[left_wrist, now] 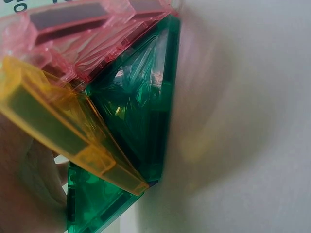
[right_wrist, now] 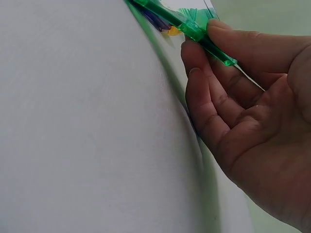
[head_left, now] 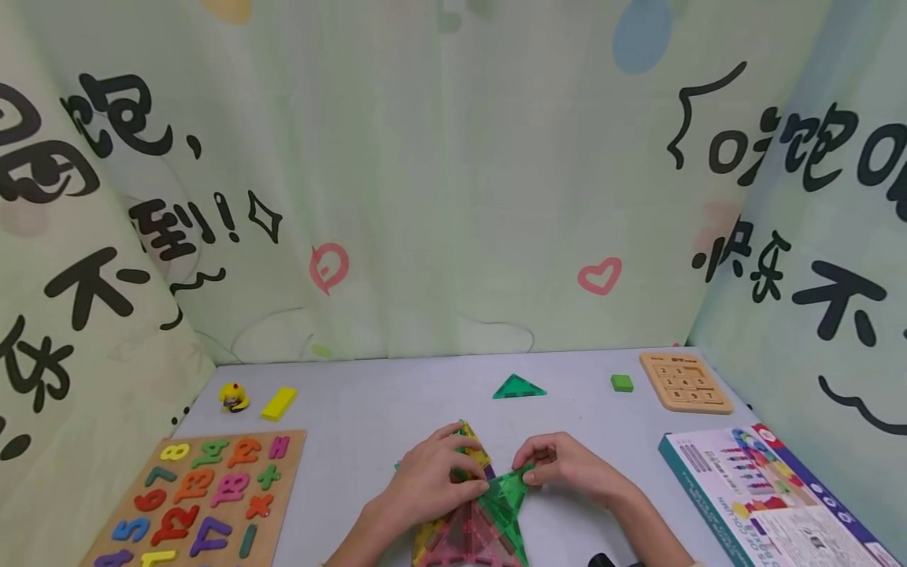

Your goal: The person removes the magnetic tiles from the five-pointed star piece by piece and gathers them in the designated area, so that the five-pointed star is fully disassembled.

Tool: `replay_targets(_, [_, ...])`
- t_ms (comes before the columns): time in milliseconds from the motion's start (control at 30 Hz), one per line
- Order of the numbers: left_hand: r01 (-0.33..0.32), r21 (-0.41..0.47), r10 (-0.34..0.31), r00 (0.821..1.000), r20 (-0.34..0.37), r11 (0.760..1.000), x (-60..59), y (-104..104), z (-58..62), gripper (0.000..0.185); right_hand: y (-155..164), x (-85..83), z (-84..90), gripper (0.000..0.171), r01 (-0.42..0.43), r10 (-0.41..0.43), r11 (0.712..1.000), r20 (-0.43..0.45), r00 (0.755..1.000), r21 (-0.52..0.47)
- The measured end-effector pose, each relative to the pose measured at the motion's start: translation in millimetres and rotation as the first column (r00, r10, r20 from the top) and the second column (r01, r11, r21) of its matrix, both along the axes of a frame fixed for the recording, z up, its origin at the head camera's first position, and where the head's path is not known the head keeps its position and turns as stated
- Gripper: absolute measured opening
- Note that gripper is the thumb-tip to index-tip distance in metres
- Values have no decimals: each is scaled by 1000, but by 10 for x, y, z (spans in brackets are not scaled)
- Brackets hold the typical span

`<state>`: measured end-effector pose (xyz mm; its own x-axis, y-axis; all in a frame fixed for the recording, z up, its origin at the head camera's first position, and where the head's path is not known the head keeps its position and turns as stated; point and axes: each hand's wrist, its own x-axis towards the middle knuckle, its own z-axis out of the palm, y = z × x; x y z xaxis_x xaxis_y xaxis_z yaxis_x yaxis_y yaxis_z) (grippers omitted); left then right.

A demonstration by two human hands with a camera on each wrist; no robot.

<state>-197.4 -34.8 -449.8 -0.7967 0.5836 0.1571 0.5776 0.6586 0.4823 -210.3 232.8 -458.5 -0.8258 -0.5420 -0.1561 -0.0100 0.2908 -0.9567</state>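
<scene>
While the right hand (head_left: 568, 469) pinches a green tile (head_left: 509, 494), the left hand (head_left: 434, 474) grips the multicoloured tile structure (head_left: 466, 537), near on the bench (head_left: 347, 433).

Two bare forearms rise from the lower edge of the head view, the left forearm (head_left: 363, 532) and right forearm (head_left: 648, 521) slanting inward so the hands work near each other, not touching. The left hand (head_left: 434, 475) lies back uppermost, its fingers bent and its thumb stretched toward the other hand. The right hand (head_left: 564, 468) pinches between thumb and forefinger, the remaining fingers curled beneath.
</scene>
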Motion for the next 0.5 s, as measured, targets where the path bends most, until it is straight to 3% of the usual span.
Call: replay_targets(500, [-9, -3, 9, 1000, 13, 1000, 19, -4, 19, 10, -20, 12, -21, 19, 68, -68, 997, 2, 998, 25])
